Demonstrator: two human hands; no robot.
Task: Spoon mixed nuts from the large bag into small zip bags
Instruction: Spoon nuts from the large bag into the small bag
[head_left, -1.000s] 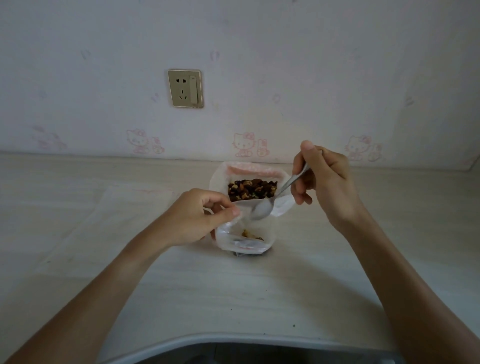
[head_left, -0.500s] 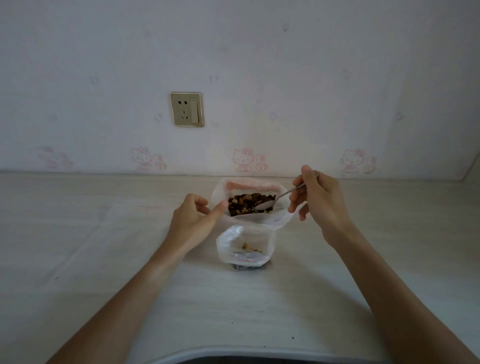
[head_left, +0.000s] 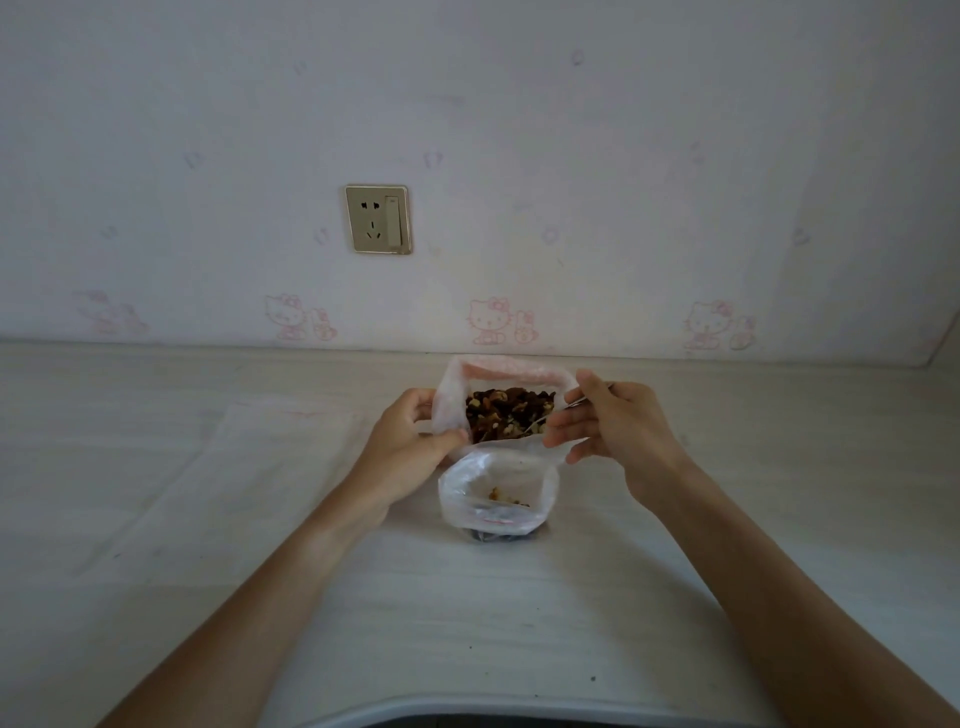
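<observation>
While the left hand (head_left: 410, 447) pinches the near-left rim of the large bag (head_left: 452, 410) between thumb and fingers, the right hand (head_left: 608, 426) holds the spoon (head_left: 558, 415), its handle caught between thumb and fingers, the other fingers extended toward the bag's right rim. The spoon's thin metal handle slants down into the bag; the bowl is hidden among the mixed nuts (head_left: 511, 413), so whether it is loaded cannot be told.

The large bag stands open near the back of the surface, its mouth spread and the dark and pale nuts visible inside. Just in front of it, touching or nearly touching its front wall, stands the small zip bag (head_left: 498, 493), mouth open upward, with only a few nut pieces at its bottom.

Judged step: scooping. The small bag is barely filled, so the task appears to be in an early stage for this bag. The next move calls for lifting a level spoonful clear of the large bag's rim and carrying it the short way forward over the small bag's mouth. That thin film mouth is unsupported and may sag or tip.

A flat clear plastic sheet or bag (head_left: 249, 467) lies left of the hands on the pale wood-grain tabletop (head_left: 519, 623). Behind, a wall socket (head_left: 378, 219) is set in pale wallpaper (head_left: 675, 156) printed with pink cartoon cats.
</observation>
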